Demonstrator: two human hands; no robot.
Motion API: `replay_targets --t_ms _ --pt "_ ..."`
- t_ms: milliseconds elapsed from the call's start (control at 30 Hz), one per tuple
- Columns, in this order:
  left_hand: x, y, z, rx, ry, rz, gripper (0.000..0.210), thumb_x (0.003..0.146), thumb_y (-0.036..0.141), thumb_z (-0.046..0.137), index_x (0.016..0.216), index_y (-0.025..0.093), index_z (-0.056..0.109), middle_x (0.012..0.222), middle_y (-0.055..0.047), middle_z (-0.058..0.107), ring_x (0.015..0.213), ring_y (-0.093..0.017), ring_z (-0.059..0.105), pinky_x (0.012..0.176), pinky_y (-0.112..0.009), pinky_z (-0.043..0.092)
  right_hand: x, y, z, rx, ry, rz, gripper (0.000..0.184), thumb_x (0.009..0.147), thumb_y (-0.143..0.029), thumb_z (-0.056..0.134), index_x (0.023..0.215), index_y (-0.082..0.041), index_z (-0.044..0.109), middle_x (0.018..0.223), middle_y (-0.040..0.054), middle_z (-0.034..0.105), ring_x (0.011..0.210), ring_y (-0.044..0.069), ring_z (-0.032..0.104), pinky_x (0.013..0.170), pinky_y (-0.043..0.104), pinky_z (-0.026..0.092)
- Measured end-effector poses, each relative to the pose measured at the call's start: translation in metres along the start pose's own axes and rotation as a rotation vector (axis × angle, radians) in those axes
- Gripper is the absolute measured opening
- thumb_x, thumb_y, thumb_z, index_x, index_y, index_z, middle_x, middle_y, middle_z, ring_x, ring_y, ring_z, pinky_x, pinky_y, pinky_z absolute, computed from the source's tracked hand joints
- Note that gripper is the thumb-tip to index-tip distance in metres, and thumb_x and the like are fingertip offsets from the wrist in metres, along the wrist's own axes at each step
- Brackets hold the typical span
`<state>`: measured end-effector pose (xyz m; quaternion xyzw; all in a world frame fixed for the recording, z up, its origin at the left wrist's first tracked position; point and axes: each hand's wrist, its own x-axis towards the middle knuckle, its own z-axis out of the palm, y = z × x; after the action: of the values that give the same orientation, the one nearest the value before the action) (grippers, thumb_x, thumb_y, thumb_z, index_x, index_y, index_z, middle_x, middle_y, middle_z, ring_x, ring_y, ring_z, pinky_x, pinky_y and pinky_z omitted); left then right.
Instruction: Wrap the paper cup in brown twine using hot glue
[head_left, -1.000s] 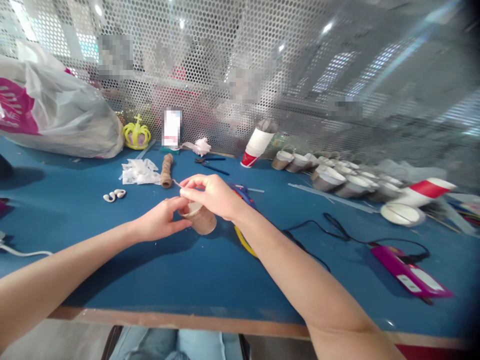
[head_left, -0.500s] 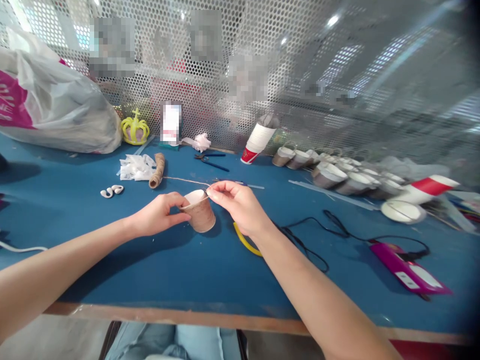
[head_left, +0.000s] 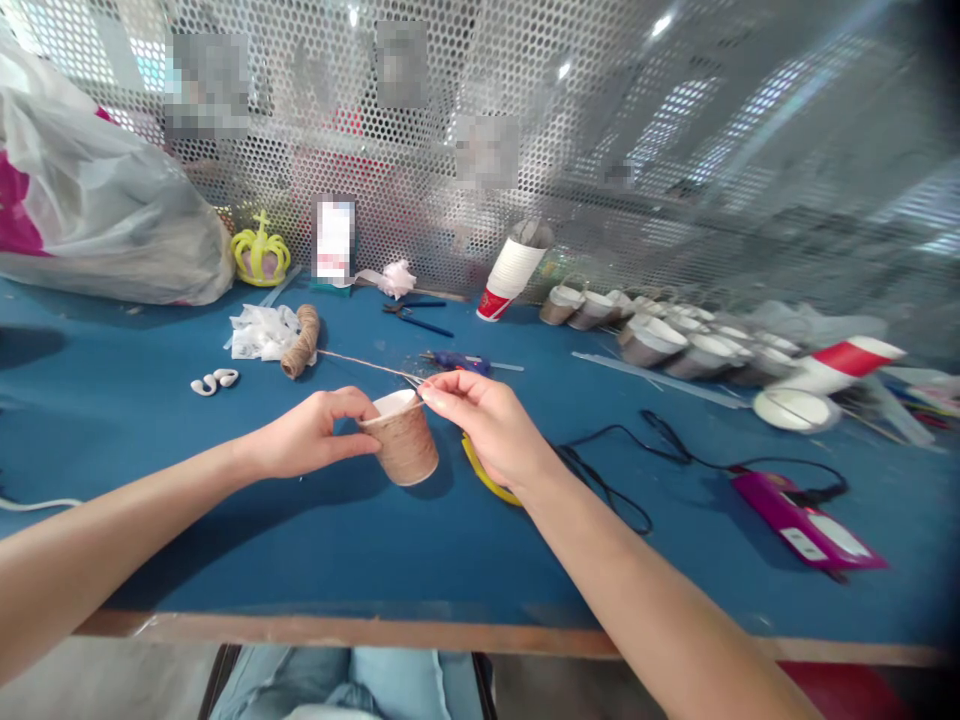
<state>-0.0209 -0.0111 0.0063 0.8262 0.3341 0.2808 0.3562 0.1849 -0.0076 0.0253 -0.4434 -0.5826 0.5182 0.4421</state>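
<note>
Tilted over the blue table (head_left: 360,560), the brown-sided paper cup (head_left: 409,450) is best steadied by the left hand (head_left: 315,432) clasping its rim between thumb and fingers, the right hand (head_left: 491,420), fingertips pinched on jute twine (head_left: 360,362), evenly tensioning it from the spool (head_left: 301,343).

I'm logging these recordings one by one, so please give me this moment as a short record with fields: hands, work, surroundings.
Left hand: grips the cup at its rim, thumb outside
Right hand: pinches the twine by the rim
Cup: brown outside, pale inside, tilted
Twine: stretches from the spool to the right hand
Beyond the hands: glue gun, pliers
Far left: yellow crown, plastic bag
Right side: purple device with black cable
</note>
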Motion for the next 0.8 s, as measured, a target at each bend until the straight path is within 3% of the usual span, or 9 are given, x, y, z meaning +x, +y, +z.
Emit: replay_targets --t_ms 333,800 --pt "0.0003 0.0017 -0.0003 -0.005 -0.042 -0.020 0.014 0.079 0.025 0.056 0.080 0.012 0.060 0.083 -0.005 0.061 0.080 -0.016 0.055 0.076 -0.027 0.043 -0.0103 0.0003 -0.0010 0.059 0.005 -0.027 0.017 0.064 -0.032 0.070 0.065 -0.018 0.060 0.084 0.0027 0.062 0.078 0.014 0.055 0.079 0.032 0.041" --pt "-0.0005 0.0028 -0.0007 -0.046 -0.055 0.031 0.014 0.080 0.025 0.056 0.082 0.012 0.061 0.086 -0.006 0.060 0.083 -0.016 0.055 0.078 -0.028 0.043 -0.0075 0.0064 -0.0010 0.050 0.035 0.006 0.016 0.063 -0.030 0.070 0.069 -0.018 0.061 0.078 0.0014 0.061 0.075 0.013 0.053 0.075 0.031 0.040"
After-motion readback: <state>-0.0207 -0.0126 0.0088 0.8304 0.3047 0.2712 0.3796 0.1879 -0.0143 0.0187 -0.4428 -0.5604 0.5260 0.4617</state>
